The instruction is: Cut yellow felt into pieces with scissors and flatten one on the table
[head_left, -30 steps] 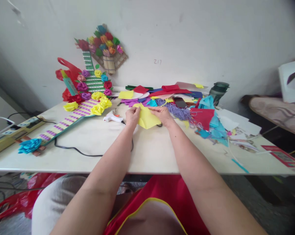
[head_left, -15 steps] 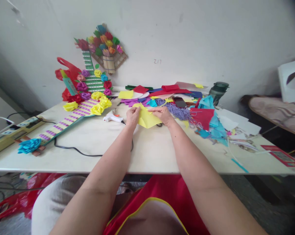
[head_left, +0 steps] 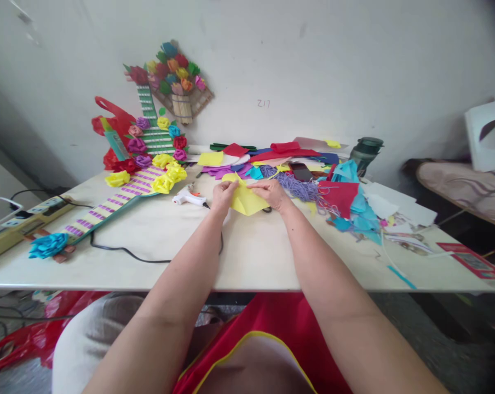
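white tabletop (head_left: 255, 262) in front; over it, the left hand (head_left: 224, 197) and right hand (head_left: 274, 195) pinch a yellow sheet (head_left: 248, 203) between them. a glue gun (head_left: 190, 197) lies beside the left hand; farther back, piled coloured sheets (head_left: 286, 148), then pale wall (head_left: 338, 71).

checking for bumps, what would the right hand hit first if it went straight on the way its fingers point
Apart from the yellow sheet it holds, the right hand would probably meet the left hand, gripping the sheet's left side; depth is hard to judge.

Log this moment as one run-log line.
left hand: holding yellow sheet | right hand: holding same sheet | glue gun: on table
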A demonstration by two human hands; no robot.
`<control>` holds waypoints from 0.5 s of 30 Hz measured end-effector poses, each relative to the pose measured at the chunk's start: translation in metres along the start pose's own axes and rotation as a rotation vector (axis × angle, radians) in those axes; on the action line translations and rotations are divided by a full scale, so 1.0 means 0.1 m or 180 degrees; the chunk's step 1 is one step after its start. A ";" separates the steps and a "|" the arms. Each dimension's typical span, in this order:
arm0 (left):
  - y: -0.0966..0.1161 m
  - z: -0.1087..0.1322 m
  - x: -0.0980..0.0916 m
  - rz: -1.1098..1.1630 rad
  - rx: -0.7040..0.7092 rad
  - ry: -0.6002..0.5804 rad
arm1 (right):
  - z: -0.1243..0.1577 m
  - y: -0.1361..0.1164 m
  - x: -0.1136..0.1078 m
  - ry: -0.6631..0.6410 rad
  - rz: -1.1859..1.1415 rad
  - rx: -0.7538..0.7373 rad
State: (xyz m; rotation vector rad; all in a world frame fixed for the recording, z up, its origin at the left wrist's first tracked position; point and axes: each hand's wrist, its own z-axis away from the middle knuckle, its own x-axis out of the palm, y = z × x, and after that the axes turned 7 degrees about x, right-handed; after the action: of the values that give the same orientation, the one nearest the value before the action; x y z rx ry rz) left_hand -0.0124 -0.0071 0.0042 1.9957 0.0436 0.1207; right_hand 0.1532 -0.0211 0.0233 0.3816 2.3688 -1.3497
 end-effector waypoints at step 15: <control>0.03 0.00 0.00 -0.0016 -0.0184 -0.0004 | -0.02 -0.02 0.07 0.0155 0.0151 0.0111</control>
State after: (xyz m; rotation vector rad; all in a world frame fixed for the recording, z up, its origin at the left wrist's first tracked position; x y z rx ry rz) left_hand -0.0123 -0.0081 0.0070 1.9378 0.0438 0.1163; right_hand 0.1456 -0.0202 0.0222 0.4828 2.3628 -1.3765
